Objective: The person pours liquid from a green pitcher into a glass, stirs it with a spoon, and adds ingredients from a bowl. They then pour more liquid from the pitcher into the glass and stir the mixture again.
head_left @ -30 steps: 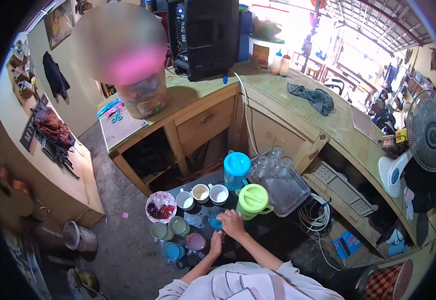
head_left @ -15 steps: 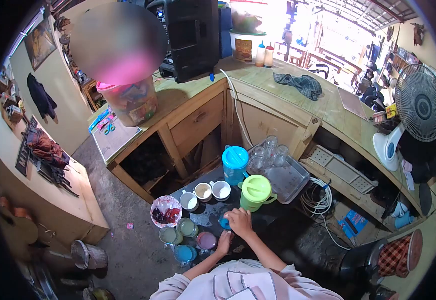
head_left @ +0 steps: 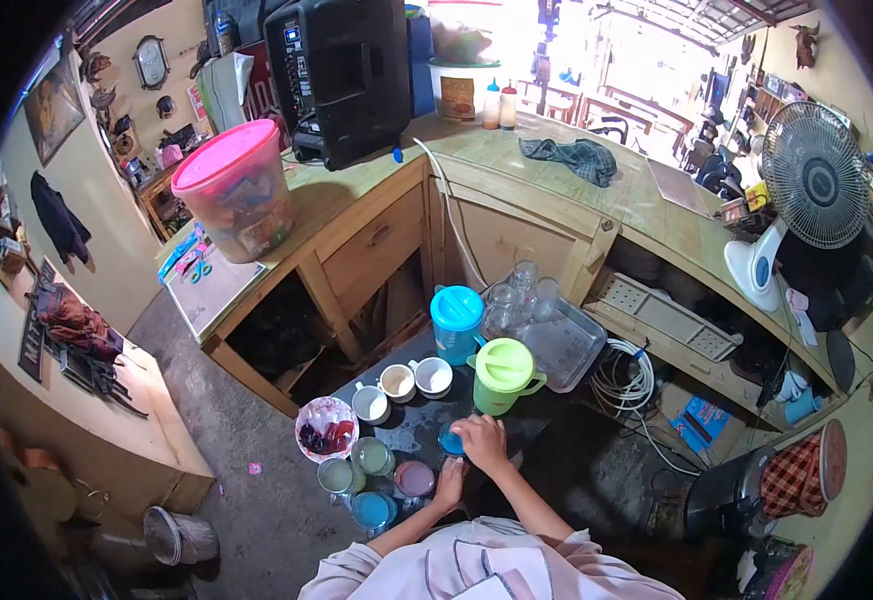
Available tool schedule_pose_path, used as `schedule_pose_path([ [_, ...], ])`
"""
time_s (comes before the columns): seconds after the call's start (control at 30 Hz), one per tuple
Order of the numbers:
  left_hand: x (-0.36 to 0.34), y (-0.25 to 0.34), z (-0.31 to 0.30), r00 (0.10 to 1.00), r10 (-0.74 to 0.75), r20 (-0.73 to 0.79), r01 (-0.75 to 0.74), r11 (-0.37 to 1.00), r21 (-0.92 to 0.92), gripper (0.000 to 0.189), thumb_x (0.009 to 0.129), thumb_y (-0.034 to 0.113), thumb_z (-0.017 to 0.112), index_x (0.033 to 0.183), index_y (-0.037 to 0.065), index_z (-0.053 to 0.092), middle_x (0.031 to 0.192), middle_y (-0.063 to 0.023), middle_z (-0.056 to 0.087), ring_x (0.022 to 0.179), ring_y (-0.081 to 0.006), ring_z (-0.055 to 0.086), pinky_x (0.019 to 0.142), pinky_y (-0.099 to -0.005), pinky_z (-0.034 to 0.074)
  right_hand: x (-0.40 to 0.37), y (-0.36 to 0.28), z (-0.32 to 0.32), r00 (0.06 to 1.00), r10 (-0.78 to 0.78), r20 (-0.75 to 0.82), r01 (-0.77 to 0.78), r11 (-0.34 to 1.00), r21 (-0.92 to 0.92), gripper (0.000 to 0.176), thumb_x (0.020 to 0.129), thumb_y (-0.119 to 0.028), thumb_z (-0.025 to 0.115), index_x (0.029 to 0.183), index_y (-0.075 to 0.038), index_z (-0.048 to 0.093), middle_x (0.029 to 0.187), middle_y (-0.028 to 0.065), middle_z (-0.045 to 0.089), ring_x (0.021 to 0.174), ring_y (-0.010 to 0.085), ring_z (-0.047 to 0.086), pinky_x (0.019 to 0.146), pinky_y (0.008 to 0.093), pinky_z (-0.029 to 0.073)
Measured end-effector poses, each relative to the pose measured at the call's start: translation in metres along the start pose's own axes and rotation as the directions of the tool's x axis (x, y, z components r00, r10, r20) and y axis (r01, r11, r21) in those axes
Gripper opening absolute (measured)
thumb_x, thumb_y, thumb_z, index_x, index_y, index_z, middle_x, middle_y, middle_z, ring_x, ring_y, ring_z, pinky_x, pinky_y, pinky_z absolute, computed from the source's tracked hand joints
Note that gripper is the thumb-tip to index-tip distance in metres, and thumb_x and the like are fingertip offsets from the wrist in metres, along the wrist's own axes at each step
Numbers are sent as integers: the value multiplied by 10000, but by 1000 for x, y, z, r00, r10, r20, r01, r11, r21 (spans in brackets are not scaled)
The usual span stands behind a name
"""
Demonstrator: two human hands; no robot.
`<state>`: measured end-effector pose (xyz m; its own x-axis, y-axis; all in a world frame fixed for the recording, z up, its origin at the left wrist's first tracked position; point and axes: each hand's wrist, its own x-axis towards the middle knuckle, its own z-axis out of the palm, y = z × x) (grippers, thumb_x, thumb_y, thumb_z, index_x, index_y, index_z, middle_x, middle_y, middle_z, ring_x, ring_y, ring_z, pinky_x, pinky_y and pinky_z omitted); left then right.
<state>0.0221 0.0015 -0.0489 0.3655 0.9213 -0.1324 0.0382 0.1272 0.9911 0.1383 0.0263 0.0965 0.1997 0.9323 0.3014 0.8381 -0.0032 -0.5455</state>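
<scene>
A glass of blue liquid [head_left: 451, 441] stands on the dark low table in front of me. My left hand [head_left: 448, 484] is at its near side, fingers closed against its lower part. My right hand [head_left: 482, 441] is curled over the glass's right rim; whatever its fingers pinch is too small to make out. Left of my hands are a glass of pinkish drink [head_left: 415, 480], another blue drink [head_left: 373, 511] and two pale green drinks [head_left: 373, 457]. A patterned plate [head_left: 305, 413] carries dark and red pieces. Just beyond my right hand stands a lidded green pitcher [head_left: 504, 376].
Three white mugs [head_left: 397, 383] with powdery contents stand beside a blue pitcher [head_left: 457, 325]. Upturned clear glasses [head_left: 524, 296] sit on a metal tray [head_left: 575, 345]. A wooden counter [head_left: 377, 240] wraps around, bearing a pink-lidded bucket [head_left: 232, 195], a speaker and a fan.
The view has shifted, so the counter items appear further left and the pink-lidded bucket shows fully. Both hands stay at the blue glass, the right one barely moved.
</scene>
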Motion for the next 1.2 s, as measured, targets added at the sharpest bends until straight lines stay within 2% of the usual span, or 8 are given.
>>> schedule_pose_path([
  [0.07, -4, 25, -1, 986, 167, 0, -158, 935, 318, 375, 937, 295, 300, 734, 20, 455, 665, -86, 451, 593, -204, 431, 574, -351, 358, 3, -6, -3, 1000, 26, 8, -25, 998, -65, 95, 753, -213, 582, 766, -190, 673, 731, 1, 571, 766, 212, 530, 684, 366, 374],
  [0.17, -6, 33, -3, 999, -34, 35, 26, 981, 195, 434, 939, 299, 272, 666, 9, 444, 631, -112, 454, 593, -250, 430, 593, -381, 352, 5, -9, -4, 1000, 13, -25, -13, 1000, -6, 98, 754, -200, 576, 769, -191, 673, 731, 12, 566, 759, 219, 533, 685, 366, 379],
  [0.67, 8, -40, 2, 1000, -3, -6, 3, 1000, -6, 436, 940, 270, 261, 633, 4, 420, 572, -121, 420, 568, -247, 410, 565, -392, 317, -5, -6, -4, 999, -43, -28, 43, 999, -22, 93, 743, -154, 586, 760, -188, 671, 716, -1, 553, 758, 198, 517, 667, 352, 350],
  [0.73, 6, -31, 1, 1000, 4, 1, -4, 1000, -12, 435, 940, 268, 265, 635, 1, 424, 575, -125, 428, 571, -251, 422, 569, -393, 321, -4, -3, -1, 996, -88, -3, 88, 994, 64, 88, 745, -161, 588, 757, -192, 670, 707, -6, 547, 745, 191, 514, 655, 350, 345],
  [0.83, 5, -25, 2, 1000, -2, -17, 3, 1000, 11, 438, 939, 271, 269, 635, -1, 428, 576, -128, 434, 574, -255, 435, 572, -392, 327, -2, -6, -6, 999, -47, -21, 43, 987, -154, 84, 743, -164, 594, 764, -194, 670, 705, -11, 549, 739, 184, 508, 652, 344, 340],
  [0.97, -1, 5, -3, 1000, -31, 4, 30, 985, 172, 445, 937, 280, 271, 634, -4, 430, 577, -127, 439, 576, -254, 439, 571, -387, 333, -2, 0, 4, 993, -102, -51, 104, 994, 31, 80, 740, -170, 593, 760, -197, 665, 711, -22, 555, 736, 181, 501, 657, 348, 327],
  [1.03, 2, -8, -2, 1000, -15, 5, 15, 996, 93, 451, 938, 288, 269, 632, -2, 431, 576, -122, 440, 577, -250, 439, 566, -384, 334, 0, -5, -5, 997, -73, -2, 72, 989, -131, 77, 741, -176, 590, 754, -196, 662, 713, -26, 558, 739, 182, 501, 663, 352, 322],
  [1.2, 3, -14, 0, 1000, 2, 16, -3, 999, 52, 462, 939, 303, 260, 635, 6, 442, 579, -111, 439, 579, -242, 440, 562, -377, 336, 0, 0, -2, 994, -107, -31, 106, 994, -41, 75, 746, -193, 584, 746, -200, 659, 700, -26, 553, 735, 183, 499, 662, 363, 313],
])
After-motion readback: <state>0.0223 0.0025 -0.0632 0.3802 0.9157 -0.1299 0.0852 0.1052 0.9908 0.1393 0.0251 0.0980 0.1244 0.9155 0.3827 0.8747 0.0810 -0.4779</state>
